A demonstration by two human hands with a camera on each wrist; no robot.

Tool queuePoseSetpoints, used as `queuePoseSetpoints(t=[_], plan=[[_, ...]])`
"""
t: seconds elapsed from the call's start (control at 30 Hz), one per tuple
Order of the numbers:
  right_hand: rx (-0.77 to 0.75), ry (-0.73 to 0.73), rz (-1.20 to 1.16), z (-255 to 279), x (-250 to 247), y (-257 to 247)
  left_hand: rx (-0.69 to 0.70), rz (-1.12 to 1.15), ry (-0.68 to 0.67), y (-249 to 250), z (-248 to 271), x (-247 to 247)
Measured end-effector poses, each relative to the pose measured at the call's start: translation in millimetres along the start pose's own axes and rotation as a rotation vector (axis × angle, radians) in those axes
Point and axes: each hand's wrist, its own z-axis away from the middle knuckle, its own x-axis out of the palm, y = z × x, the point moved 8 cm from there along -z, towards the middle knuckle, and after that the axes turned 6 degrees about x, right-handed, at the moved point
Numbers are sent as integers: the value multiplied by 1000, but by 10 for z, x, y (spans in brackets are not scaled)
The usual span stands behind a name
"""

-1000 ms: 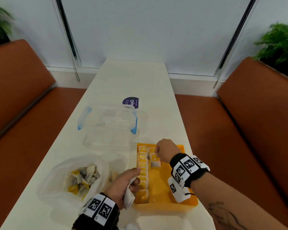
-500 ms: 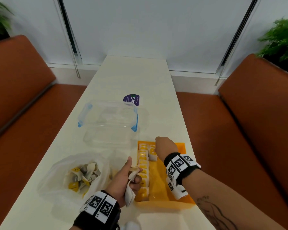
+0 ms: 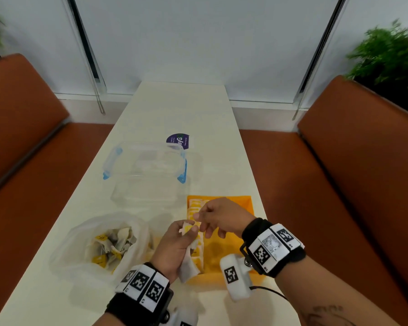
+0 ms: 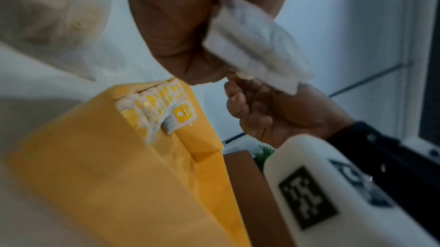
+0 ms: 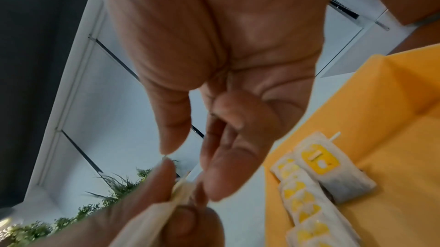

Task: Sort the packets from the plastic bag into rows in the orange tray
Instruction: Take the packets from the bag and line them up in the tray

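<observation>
White paper with yellow labels, that's the small stack of flat packets in the left hand, whose fingers are curled tight around it just above the near-left part of the shallow orange plastic tray. The right hand hangs right beside them, thumb and forefinger tips nearly together over the stack's top edge; whether they actually nip a packet, I can't tell. Under the right fingers, a row of white-and-yellow packets lines the tray's left wall, and one lone packet lies beside it. Left of the left hand's knuckles, the crumpled clear plastic bag sits on the white counter with more packets inside. Beyond both hands' fingertips stands a clear plastic box with blue clips.
</observation>
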Motion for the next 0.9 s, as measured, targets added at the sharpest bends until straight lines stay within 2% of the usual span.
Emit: queuePoseSetpoints(t=[0.1, 0.3, 0.6, 0.7, 0.83, 0.9], plan=[[2, -38, 15, 73, 55, 48, 122, -187, -49, 69, 58, 74], [8, -97, 13, 193, 88, 136, 170, -270, -127, 75, 179, 182], [-33, -45, -47, 286, 47, 87, 266, -252, -27, 139, 208, 37], [-74, -98, -5, 310, 148, 26, 214, -264, 1, 142, 217, -14], [-161, -158, 162, 321, 246, -105, 46, -164, -62, 111, 256, 11], [-193, -184, 233, 318, 287, -157, 8, -116, -111, 134, 298, 65]])
